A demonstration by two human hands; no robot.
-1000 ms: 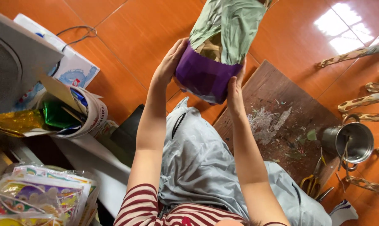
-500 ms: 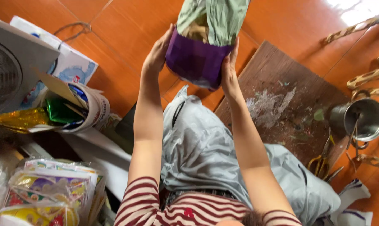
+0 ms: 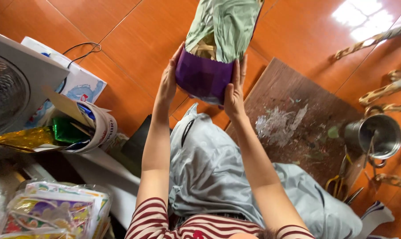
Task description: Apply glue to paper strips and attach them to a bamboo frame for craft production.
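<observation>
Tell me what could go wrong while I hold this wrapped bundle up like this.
The purple-and-green wrapped bundle is held only by flat palms, left hand and right hand, so it might slip down. The loose green paper at the top could crumple. A drop might land near the scissors or metal pot.

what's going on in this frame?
A seated person holds a purple-wrapped bundle up over an orange tiled floor, the left hand on one side and the right hand on the other. Pale green paper rises from the top of the wrap. To the right lies a dark wooden board with scraps on it, with a metal cup and scissors nearby.
</observation>
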